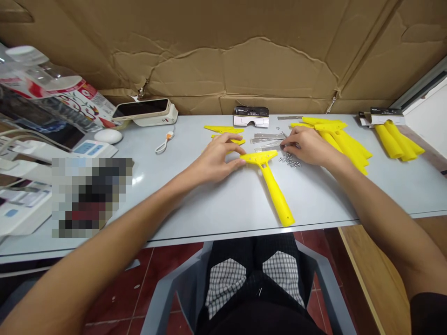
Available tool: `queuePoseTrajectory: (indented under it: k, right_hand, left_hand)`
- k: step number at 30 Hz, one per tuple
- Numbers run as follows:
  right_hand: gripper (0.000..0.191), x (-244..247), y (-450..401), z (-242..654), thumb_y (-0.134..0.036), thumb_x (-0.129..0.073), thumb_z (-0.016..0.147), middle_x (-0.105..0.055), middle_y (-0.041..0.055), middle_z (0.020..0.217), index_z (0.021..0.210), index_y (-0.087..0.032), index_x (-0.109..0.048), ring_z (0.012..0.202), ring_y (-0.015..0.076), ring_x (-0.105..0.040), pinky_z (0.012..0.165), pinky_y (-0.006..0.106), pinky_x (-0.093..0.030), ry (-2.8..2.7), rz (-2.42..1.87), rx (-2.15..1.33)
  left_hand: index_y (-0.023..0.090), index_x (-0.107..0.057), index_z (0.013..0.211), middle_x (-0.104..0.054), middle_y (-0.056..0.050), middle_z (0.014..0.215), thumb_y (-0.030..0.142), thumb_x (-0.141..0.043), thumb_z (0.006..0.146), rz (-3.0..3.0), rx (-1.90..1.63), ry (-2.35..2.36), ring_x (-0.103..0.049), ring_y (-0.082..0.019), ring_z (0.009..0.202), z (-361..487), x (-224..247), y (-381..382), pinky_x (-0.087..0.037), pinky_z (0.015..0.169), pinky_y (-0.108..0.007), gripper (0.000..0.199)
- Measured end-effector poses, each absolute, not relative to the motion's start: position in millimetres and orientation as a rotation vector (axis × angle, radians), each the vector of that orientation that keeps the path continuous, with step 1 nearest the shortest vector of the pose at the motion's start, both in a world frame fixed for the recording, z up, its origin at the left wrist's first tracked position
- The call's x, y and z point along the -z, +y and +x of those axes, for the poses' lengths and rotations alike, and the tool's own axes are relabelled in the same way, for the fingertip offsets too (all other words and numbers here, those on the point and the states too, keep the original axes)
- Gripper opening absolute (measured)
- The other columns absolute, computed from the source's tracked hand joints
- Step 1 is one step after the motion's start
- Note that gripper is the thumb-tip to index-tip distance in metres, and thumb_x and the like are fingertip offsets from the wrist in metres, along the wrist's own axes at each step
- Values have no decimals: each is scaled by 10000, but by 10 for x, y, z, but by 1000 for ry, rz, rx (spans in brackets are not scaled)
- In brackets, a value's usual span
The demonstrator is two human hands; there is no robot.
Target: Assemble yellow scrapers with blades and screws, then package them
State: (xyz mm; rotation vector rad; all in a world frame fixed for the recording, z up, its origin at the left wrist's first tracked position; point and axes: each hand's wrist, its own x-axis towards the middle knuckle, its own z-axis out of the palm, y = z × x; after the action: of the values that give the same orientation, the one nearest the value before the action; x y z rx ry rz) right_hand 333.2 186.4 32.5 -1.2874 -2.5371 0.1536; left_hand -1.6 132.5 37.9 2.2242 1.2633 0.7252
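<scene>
A yellow plastic scraper lies before me, its wide head away from me and its handle pointing towards the table's front edge. With thumb and fingertips, my left hand grips the left end of that head. My right hand has its fingers pinched at the right end of a thin metal blade; the exact grip is partly hidden. Beside and under these fingers lies a small heap of screws. More flat blades lie just behind. Two flat yellow strips rest behind my left hand, partly covered by it.
More yellow scrapers are piled at right, partly behind my right hand. Black-and-white packaging stands at the back; another pack sits by yellow handles. At left are a phone, a short cable, a mouse and bottles.
</scene>
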Motion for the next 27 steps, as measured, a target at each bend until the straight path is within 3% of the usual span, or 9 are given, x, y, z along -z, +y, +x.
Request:
queuePoseTrajectory:
  k: [3, 7, 12, 14, 16, 20, 23, 27]
  right_hand:
    - [323, -304, 1872, 3325, -266, -618, 1026, -718, 163, 1041, 1183, -180, -886, 1021, 339, -668, 924, 499, -543, -2537, -1255, -118]
    - [346, -272, 1886, 3326, -285, -555, 1060, -730, 163, 1042, 1128, -192, -881, 1025, 339, -667, 915, 497, -540, -2516, -1219, -87]
    - [302, -258, 1879, 3314, -312, -608, 1040, -738, 152, 1010, 1111, -184, -872, 990, 339, -669, 912, 511, -549, -2512, -1225, -52]
    - [281, -278, 1863, 3299, -332, -633, 1025, -735, 140, 994, 1097, -197, -869, 974, 332, -668, 914, 515, -552, -2496, -1226, -61]
    - [262, -316, 1843, 3283, -349, -641, 1017, -735, 121, 973, 1069, -220, -863, 951, 315, -672, 919, 516, -556, -2453, -1225, -102]
    - [280, -430, 1811, 3272, -426, -641, 1030, -777, 114, 1030, 1027, -230, -842, 953, 294, -720, 927, 518, -603, -2199, -1268, -419]
    - [427, -525, 1787, 3290, -605, -601, 1070, -799, 136, 1180, 1121, -235, -807, 1114, 318, -761, 1012, 532, -639, -1861, -1219, -851]
    - [656, -642, 1755, 3329, -828, -514, 1024, -772, 174, 1357, 1221, -251, -756, 1268, 362, -756, 1078, 558, -651, -1675, -1135, -1217]
  left_hand:
    - [188, -813, 1109, -813, -161, 1260, 355, -816, 930, 1757, -766, 1136, -769, -312, 1164, 20, -486, 1257, -601, 1072, -533, 245]
    - [149, -749, 1186, -857, -136, 975, 276, -842, 941, 1295, -805, 1036, -825, -236, 877, 112, -526, 1182, -680, 910, -414, 292]
    - [107, -753, 1161, -828, -111, 823, 221, -835, 945, 1295, -743, 1149, -776, -184, 685, 142, -428, 1236, -661, 716, -327, 258]
    - [122, -775, 1171, -820, -90, 820, 253, -808, 957, 1478, -701, 1240, -727, -169, 601, 116, -406, 1263, -612, 616, -314, 253]
    - [155, -805, 1151, -835, -75, 884, 294, -806, 943, 1748, -671, 1346, -681, -151, 549, 85, -409, 1274, -589, 615, -328, 251]
    - [192, -837, 984, -853, -69, 974, 360, -823, 900, 2080, -746, 1436, -739, -191, 707, 51, -456, 1270, -617, 838, -383, 189]
    - [186, -819, 939, -847, -106, 998, 487, -715, 994, 1838, -1014, 1366, -794, -248, 906, 57, -477, 1300, -634, 918, -402, 323]
    - [175, -793, 1017, -831, -168, 1206, 600, -617, 1051, 1328, -1335, 1200, -764, -299, 1249, 46, -474, 1414, -602, 1104, -458, 462]
